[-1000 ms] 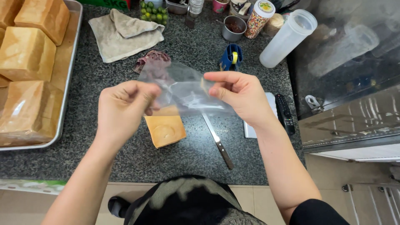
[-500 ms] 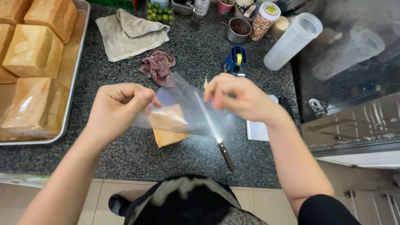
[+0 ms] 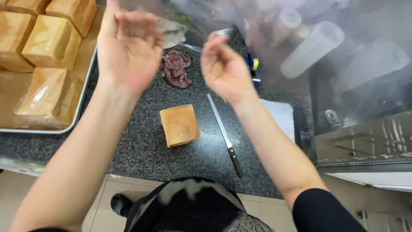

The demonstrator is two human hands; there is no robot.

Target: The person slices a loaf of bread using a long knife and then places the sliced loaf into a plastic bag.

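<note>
Two hands are hovering above a dark speckled counter (image 3: 141,150). Nearest the person, a knife (image 3: 224,134) is lying with its black handle toward the counter edge, and a square loaf (image 3: 179,125) is sitting just left of it, apart from both hands. Above them, the left hand (image 3: 128,47) is spreading wide with fingers loose, and the right hand (image 3: 225,71) is pinching its fingertips on the edge of a clear plastic bag (image 3: 300,38), which is billowing up and hazing the upper right. Between the hands, a reddish crumpled bundle (image 3: 175,68) is lying. At far left, a metal tray (image 3: 81,103) is carrying more loaves (image 3: 51,41).
</note>
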